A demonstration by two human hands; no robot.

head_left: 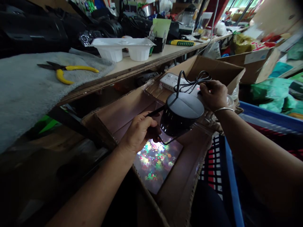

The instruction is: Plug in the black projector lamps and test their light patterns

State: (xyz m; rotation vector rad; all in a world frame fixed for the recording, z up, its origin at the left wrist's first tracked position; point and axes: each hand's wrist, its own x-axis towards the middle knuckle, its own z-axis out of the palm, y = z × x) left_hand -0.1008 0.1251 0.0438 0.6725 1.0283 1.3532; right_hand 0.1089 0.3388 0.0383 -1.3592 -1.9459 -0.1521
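A black round projector lamp (182, 108) hangs tilted over an open cardboard box (189, 176). Coloured snowflake-like patterns of light (156, 157) shine on the box's bottom below it. My left hand (142, 130) is closed around the lamp's black bracket at its left side. At the far end of the box, my right hand (214, 94) has its fingers pinched at a plug end by the white power strip (169, 80); the fingers cover most of it. The lamp's coiled black cable (197, 80) lies across the strip, touching the area beside my right hand.
On the grey cloth (21, 82) to the left lie yellow-handled pliers (65, 71). A white plastic tray (124, 47) and a yellow-green cutter (182, 43) are on the bench. A blue plastic basket (228, 170) stands right of the box. Another cardboard box (254, 63) is farther back.
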